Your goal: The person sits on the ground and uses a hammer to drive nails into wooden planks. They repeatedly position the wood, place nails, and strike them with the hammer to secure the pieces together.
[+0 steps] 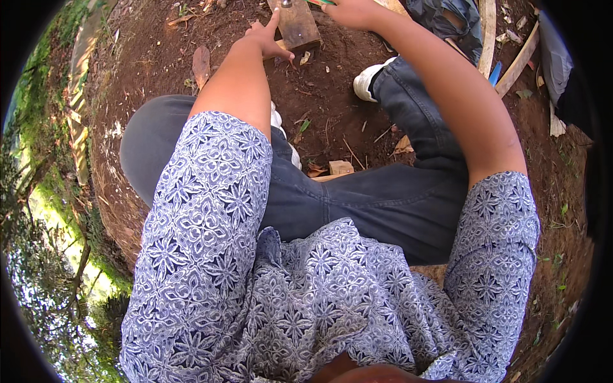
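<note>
Your left hand (263, 39) spreads its fingers along the left edge and near end of a wooden block (302, 30), thumb and forefinger apart; whether they press on the wood cannot be told. The block lies on the bare soil (332, 89) ahead of your feet, at the upper edge of the view. Judged by its look, it is stiff, fairly heavy for its bulk and not fragile, with a rough, dry grain that should grip well; its long sides, away from the metal piece (287, 3) on top, offer the best hold. Your right hand (351, 13) appears closed around a green-and-orange item (320, 2), probably light and rigid, best taken by its coloured part. The frame cuts off the item's far portion and the block's far end; your right fingertips are hard to make out.
</note>
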Available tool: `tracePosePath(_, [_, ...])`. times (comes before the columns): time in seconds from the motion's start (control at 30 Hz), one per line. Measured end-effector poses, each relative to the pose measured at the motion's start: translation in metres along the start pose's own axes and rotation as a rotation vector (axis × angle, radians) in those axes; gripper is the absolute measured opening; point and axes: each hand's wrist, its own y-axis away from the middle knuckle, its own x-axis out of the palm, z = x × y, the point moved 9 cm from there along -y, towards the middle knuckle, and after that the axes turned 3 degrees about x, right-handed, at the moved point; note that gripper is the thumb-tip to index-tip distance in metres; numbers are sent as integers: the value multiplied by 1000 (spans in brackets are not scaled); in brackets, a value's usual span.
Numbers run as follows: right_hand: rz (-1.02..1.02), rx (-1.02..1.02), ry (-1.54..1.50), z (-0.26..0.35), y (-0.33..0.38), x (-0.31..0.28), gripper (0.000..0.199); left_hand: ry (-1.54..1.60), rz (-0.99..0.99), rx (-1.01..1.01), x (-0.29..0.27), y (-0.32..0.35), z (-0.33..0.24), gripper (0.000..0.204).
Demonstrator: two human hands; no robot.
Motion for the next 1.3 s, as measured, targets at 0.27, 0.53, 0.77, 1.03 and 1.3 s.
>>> tracePosePath(0.27, [163,-115,116,26,-19,16,37,12,49,51,15,0,11,133])
tracePosePath(0.53, [552,236,182,46,7,39,33,-53,132,-8,25,-7,29,126])
tracePosePath(0.77, [67,-79,76,12,-20,24,38,-3,44,50,12,-3,9,127])
tracePosePath(1.03, [531,168,153,45,8,31,36,25,99,31,10,2,19,131])
tracePosePath(1.3, [279,47,123,26,-27,7,34,149,73,70,-24,29,7,141])
